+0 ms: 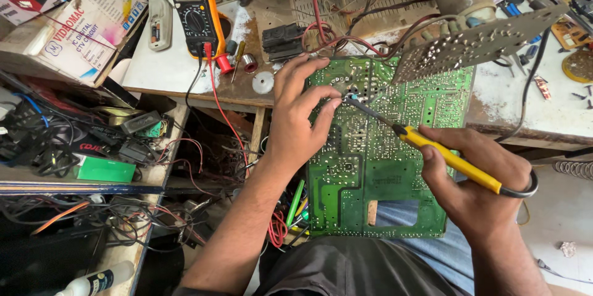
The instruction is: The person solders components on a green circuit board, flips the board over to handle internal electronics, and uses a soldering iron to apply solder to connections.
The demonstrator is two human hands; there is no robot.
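Note:
A large green circuit board (383, 166) lies solder side up across my lap and against the bench edge. My left hand (299, 120) rests on the board's left edge, fingers spread, forefinger and middle finger pressed near a solder joint. My right hand (479, 181) grips a yellow-handled soldering iron (445, 157); its dark tip (352, 98) touches the board right beside my left fingertips. The iron's black cord loops past my right wrist.
An orange-cased multimeter (196, 16) with red and black leads sits on the bench at the back. A second perforated board (475, 42) tilts over the green board's top right corner. Cardboard boxes (80, 24) and tangled cables (74, 141) fill the shelves on the left.

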